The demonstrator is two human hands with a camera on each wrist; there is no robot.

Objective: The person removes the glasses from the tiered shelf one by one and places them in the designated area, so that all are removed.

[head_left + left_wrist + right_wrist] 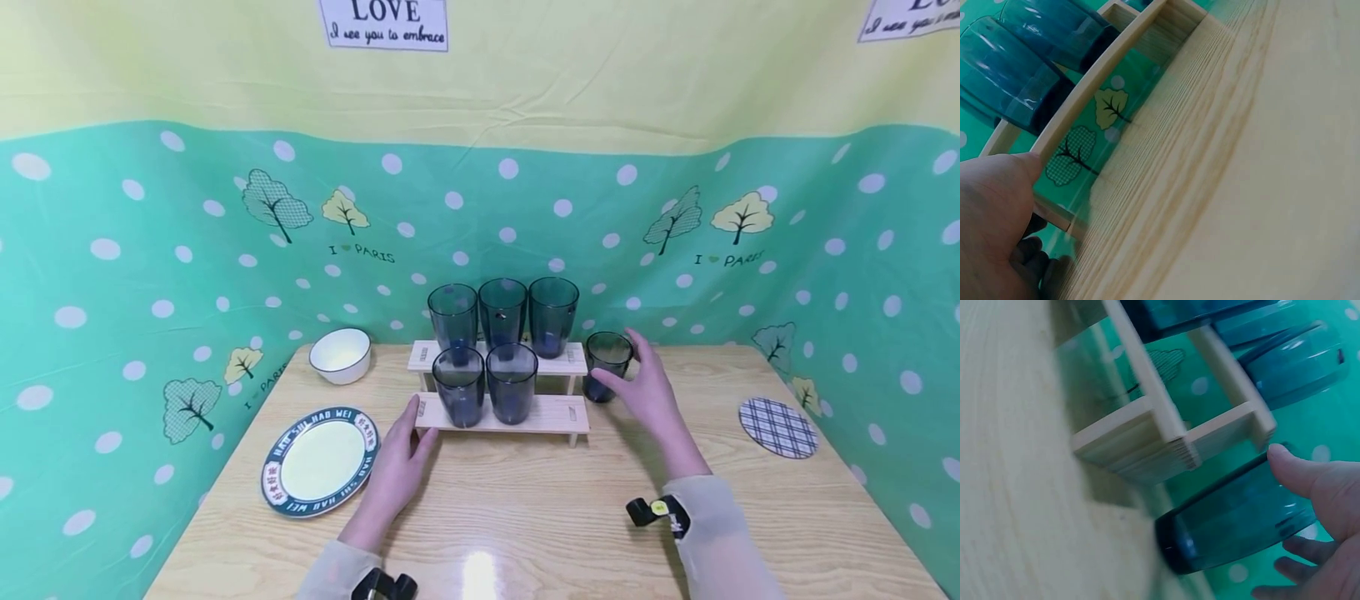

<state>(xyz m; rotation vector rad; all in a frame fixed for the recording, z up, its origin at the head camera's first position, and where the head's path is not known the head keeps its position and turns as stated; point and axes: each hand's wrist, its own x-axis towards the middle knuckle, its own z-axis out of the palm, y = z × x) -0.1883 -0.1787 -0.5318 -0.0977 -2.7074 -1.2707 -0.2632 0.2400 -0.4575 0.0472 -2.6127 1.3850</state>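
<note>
My left hand (397,467) grips the left end of the front low wooden shelf (551,412), thumb at its front edge in the left wrist view, fingers curled below. Two dark blue-grey glasses, a left one (459,392) and a right one (512,387), stand upright on this shelf. Just right of the rear shelf (573,360), my right hand (645,387) is around another upright glass (1235,515). Its thumb lies at the near side by the rim, and the other fingers are on the far side. Three more glasses (503,312) stand on the rear shelf.
On the left are a white bowl (341,354) and a plate with a dark lettered rim (356,414). A round checked mat (778,427) lies at the right. Behind the wooden table (525,517) hangs a green dotted cloth (480,217).
</note>
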